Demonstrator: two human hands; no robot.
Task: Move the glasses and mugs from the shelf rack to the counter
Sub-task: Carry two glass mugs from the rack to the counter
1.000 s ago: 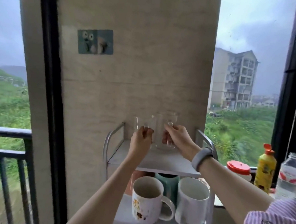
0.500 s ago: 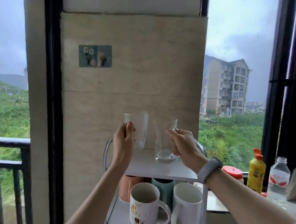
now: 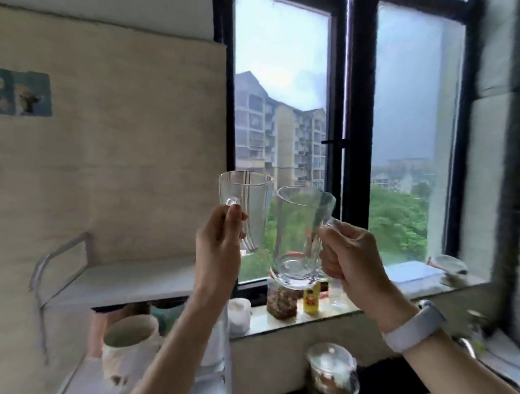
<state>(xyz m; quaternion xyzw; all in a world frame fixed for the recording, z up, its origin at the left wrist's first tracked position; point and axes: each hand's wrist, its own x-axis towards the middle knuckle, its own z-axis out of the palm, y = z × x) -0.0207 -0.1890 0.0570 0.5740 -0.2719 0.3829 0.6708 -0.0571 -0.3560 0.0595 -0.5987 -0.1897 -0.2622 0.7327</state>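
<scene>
Two clear, smooth glass mugs (image 3: 244,208) hang aloft, each hand's fingers (image 3: 235,218) clamped round a handle.

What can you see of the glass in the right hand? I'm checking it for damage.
The glass is clear, empty and tall, with a thick rounded base and a side handle. It is held up in the air, roughly upright, in front of the window. The right hand grips its handle; nothing else touches it. Blur hides any chips or cracks.

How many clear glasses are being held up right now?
2. One glass is in the left hand, the other glass is in the right hand, both raised in front of the window. Others may sit out of view.
</scene>
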